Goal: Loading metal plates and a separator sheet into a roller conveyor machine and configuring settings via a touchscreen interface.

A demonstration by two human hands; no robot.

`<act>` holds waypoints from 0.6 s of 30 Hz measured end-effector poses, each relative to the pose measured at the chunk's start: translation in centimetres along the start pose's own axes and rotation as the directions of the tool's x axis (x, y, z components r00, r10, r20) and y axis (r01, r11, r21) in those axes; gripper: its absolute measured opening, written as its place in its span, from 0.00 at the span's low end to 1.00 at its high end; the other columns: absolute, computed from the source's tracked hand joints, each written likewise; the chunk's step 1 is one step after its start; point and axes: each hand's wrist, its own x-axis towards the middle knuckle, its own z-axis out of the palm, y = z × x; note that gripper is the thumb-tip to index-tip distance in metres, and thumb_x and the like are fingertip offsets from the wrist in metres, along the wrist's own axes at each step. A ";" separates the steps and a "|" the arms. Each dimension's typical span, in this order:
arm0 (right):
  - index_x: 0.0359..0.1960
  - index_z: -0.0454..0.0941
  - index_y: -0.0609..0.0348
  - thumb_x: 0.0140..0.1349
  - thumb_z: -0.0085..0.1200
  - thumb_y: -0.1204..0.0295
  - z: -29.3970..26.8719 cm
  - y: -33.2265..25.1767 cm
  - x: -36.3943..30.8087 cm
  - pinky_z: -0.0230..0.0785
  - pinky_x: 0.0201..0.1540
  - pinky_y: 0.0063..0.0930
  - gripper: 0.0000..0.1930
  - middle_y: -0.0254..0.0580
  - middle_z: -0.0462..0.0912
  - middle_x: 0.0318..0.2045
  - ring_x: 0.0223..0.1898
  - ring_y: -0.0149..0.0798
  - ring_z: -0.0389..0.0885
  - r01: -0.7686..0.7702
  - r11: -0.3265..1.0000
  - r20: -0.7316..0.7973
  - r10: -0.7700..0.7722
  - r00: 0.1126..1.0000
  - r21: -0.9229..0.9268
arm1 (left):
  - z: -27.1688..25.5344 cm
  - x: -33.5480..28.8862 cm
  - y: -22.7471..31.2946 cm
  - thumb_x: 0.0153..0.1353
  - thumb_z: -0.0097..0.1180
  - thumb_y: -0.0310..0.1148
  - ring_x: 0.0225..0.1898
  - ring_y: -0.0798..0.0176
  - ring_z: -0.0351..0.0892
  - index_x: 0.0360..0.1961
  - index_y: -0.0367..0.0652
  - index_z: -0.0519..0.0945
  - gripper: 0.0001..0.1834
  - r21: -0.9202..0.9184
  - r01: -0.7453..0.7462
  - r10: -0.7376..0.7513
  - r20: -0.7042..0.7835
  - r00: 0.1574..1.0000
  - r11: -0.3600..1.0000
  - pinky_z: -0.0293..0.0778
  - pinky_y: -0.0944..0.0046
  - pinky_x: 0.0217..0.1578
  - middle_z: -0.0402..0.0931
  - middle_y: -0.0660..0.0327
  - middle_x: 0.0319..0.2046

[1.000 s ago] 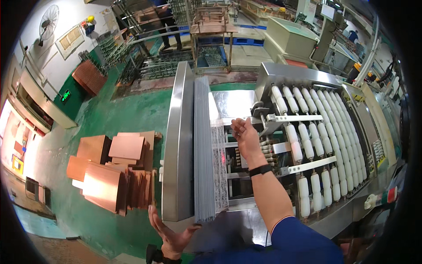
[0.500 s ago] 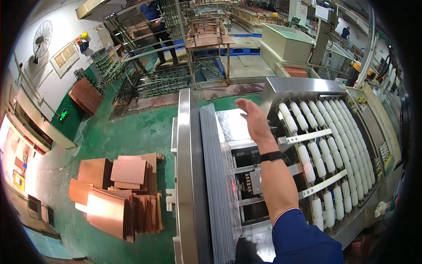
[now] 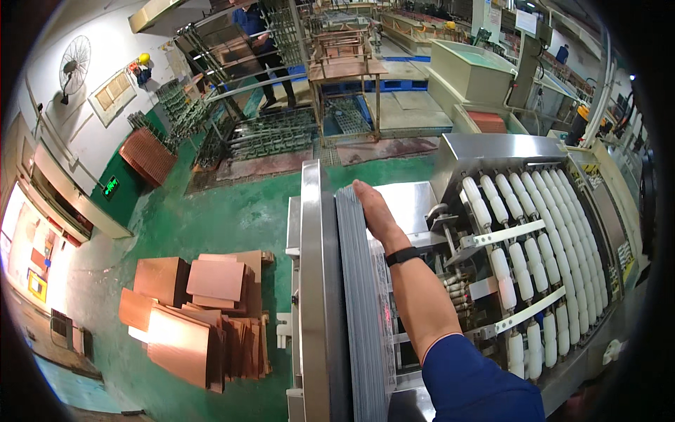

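My right hand (image 3: 375,211), with a dark band on its wrist, reaches to the far end of a stack of thin grey sheets (image 3: 362,302). The sheets stand on edge, packed face to face along a tall metal side wall (image 3: 313,281). My fingers lie stretched along the stack's right side at its far upper corner; some are partly hidden. No separate sheet shows in the hand. Right of my forearm, a metal mechanism with small fittings (image 3: 458,292) sits between the stack and a bed of white rollers (image 3: 538,253). My left hand is out of view.
Copper-coloured sheets (image 3: 176,344) are piled on the green floor to the left. A metal housing (image 3: 503,148) rises at the rollers' far end. Beyond are metal racks (image 3: 274,133), a person in dark blue (image 3: 253,24) and a pale tank (image 3: 464,70).
My right hand has come left and down onto the stack's far corner from above the machine. The mechanism with fittings has shifted right, toward the rollers. The whole view has shifted slightly.
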 end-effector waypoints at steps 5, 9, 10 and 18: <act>0.45 0.78 0.65 0.76 0.47 0.54 1.3 -0.1 -0.6 0.69 0.50 0.27 0.22 0.34 0.81 0.38 0.42 0.29 0.75 0.115 0.991 -0.063 -0.119 0.991 -0.063 | 0.0 0.0 0.1 0.55 0.71 0.56 0.51 0.45 0.79 0.58 0.35 0.76 0.40 0.000 -0.003 0.003 0.025 1.000 1.000 0.76 0.47 0.50 0.78 0.44 0.50; 0.39 0.79 0.65 0.74 0.49 0.55 1.2 -0.7 -1.2 0.66 0.46 0.29 0.21 0.33 0.79 0.33 0.38 0.30 0.71 0.178 0.974 -0.062 -0.188 0.980 -0.136 | -0.2 -0.4 0.4 0.57 0.70 0.56 0.51 0.47 0.79 0.57 0.35 0.77 0.38 0.011 -0.010 0.010 0.046 0.999 1.000 0.76 0.47 0.50 0.79 0.45 0.49; 0.39 0.79 0.65 0.74 0.49 0.55 1.3 -0.9 -1.2 0.66 0.46 0.29 0.21 0.33 0.79 0.33 0.38 0.30 0.71 0.182 0.974 -0.061 -0.191 0.980 -0.132 | -0.1 -0.7 0.5 0.57 0.69 0.56 0.50 0.47 0.80 0.56 0.35 0.77 0.38 0.013 -0.010 0.010 0.048 0.999 1.000 0.77 0.48 0.50 0.80 0.45 0.49; 0.65 0.71 0.65 0.75 0.42 0.44 0.5 -2.4 -3.5 0.59 0.67 0.33 0.34 0.49 0.76 0.61 0.63 0.40 0.72 0.054 0.932 -0.080 -0.088 0.993 -0.358 | 0.8 -2.0 1.4 0.60 0.67 0.55 0.49 0.50 0.81 0.55 0.34 0.79 0.35 0.063 -0.041 0.032 0.134 0.990 0.997 0.77 0.49 0.49 0.82 0.46 0.47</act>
